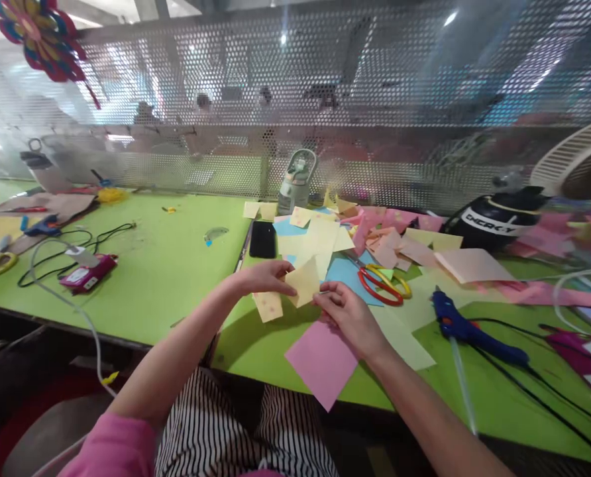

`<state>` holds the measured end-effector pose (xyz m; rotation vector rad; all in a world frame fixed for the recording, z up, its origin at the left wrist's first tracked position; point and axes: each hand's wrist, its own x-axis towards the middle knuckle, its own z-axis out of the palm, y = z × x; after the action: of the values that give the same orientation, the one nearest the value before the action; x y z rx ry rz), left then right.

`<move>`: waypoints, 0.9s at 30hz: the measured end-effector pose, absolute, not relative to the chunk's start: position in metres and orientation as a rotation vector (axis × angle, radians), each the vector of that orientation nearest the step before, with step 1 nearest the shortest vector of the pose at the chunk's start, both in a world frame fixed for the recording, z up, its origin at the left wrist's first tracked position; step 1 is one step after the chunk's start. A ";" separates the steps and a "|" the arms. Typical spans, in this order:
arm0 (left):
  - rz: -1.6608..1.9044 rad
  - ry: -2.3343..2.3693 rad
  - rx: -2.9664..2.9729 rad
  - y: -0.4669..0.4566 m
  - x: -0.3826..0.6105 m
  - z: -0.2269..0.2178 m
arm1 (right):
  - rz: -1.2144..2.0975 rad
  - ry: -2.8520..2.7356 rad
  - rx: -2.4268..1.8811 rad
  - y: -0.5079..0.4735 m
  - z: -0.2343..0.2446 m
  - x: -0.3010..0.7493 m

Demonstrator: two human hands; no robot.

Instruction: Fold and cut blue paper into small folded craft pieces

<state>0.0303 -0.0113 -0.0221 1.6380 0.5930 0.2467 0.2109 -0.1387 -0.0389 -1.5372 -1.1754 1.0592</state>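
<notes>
Between my two hands a small cream paper square (305, 281) is held up above the green table. My left hand (268, 277) pinches its left edge between thumb and fingers. At its right edge, my right hand (342, 311) has thumb and fingertips pressed together on the paper. Beneath my right hand lies a pink paper square (322, 364) near the table's front edge. A patterned cream paper piece (268, 307) sits under my left hand. Just behind are scissors with red and yellow handles (385, 285), lying on blue paper (348, 273).
A black phone (262, 240) and a grey-green bottle (295, 182) stand behind my hands. To the right are a blue glue gun (474, 328) with cords, paper scraps (389, 246), a black bag (497, 222) and a fan (581, 162). A magenta power strip (87, 273) lies left.
</notes>
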 end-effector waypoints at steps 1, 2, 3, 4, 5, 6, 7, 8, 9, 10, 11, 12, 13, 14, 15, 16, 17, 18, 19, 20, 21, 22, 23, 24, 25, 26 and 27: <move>0.247 0.597 1.645 -0.013 0.032 -0.022 | 1.063 -1.161 -1.520 -0.141 -0.039 0.210; 0.247 0.601 1.650 -0.014 0.033 -0.022 | 1.063 -1.147 -1.503 -0.143 -0.038 0.209; 0.246 0.606 1.654 -0.016 0.035 -0.022 | 1.059 -1.133 -1.488 -0.145 -0.038 0.209; 0.244 0.610 1.657 -0.017 0.037 -0.022 | 1.053 -1.118 -1.474 -0.147 -0.039 0.209; 0.241 0.613 1.659 -0.018 0.038 -0.022 | 1.048 -1.103 -1.460 -0.149 -0.040 0.209; 0.237 0.617 1.660 -0.019 0.040 -0.022 | 1.046 -1.089 -1.446 -0.150 -0.041 0.209; 0.232 0.620 1.661 -0.020 0.042 -0.022 | 1.048 -1.076 -1.432 -0.152 -0.042 0.209; 0.226 0.624 1.663 -0.020 0.043 -0.023 | 1.053 -1.064 -1.419 -0.152 -0.043 0.209; 0.219 0.629 1.664 -0.021 0.045 -0.022 | 1.057 -1.052 -1.407 -0.153 -0.045 0.210; 0.212 0.634 1.667 -0.022 0.047 -0.022 | 1.060 -1.041 -1.395 -0.153 -0.047 0.210; 0.204 0.639 1.670 -0.022 0.049 -0.021 | 1.059 -1.029 -1.385 -0.153 -0.049 0.211; 0.197 0.645 1.675 -0.023 0.050 -0.020 | 1.055 -1.016 -1.374 -0.153 -0.051 0.211; 0.192 0.652 1.682 -0.024 0.051 -0.018 | 1.051 -1.001 -1.363 -0.152 -0.053 0.212; 0.193 0.661 1.692 -0.025 0.052 -0.015 | 1.046 -0.983 -1.351 -0.152 -0.055 0.212; 0.202 0.671 1.704 -0.026 0.051 -0.011 | 1.041 -0.962 -1.338 -0.152 -0.056 0.213; 0.225 0.681 1.718 -0.027 0.050 -0.007 | 1.038 -0.937 -1.326 -0.151 -0.057 0.213; 0.260 0.691 1.730 -0.027 0.047 -0.003 | 1.036 -0.911 -1.313 -0.152 -0.057 0.213; 0.305 0.700 1.738 -0.027 0.042 0.000 | 1.037 -0.884 -1.300 -0.152 -0.057 0.214; 0.355 0.709 1.739 -0.026 0.037 0.002 | 1.039 -0.857 -1.286 -0.152 -0.056 0.214; 0.404 0.720 1.733 -0.025 0.031 0.003 | 1.043 -0.832 -1.272 -0.153 -0.055 0.214; 0.445 0.736 1.720 -0.023 0.024 0.001 | 1.049 -0.810 -1.257 -0.154 -0.054 0.215; 0.473 0.757 1.700 -0.022 0.018 -0.002 | 1.053 -0.790 -1.241 -0.154 -0.053 0.215; 0.491 0.780 1.677 -0.022 0.013 -0.008 | 1.055 -0.772 -1.226 -0.154 -0.052 0.216; 0.497 0.804 1.653 -0.021 0.008 -0.014 | 1.055 -0.756 -1.212 -0.153 -0.051 0.216; 0.490 0.816 1.628 -0.022 0.005 -0.021 | 1.054 -0.744 -1.202 -0.153 -0.051 0.216; 0.472 0.809 1.603 -0.023 0.003 -0.027 | 1.051 -0.735 -1.197 -0.151 -0.051 0.215; 0.454 0.793 1.578 -0.025 0.003 -0.033 | 1.050 -0.729 -1.197 -0.150 -0.051 0.215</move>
<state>0.0028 -0.0247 -0.0330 1.5780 0.7934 0.4541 0.2150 -0.1498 -0.0509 -1.1973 -0.7295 1.0498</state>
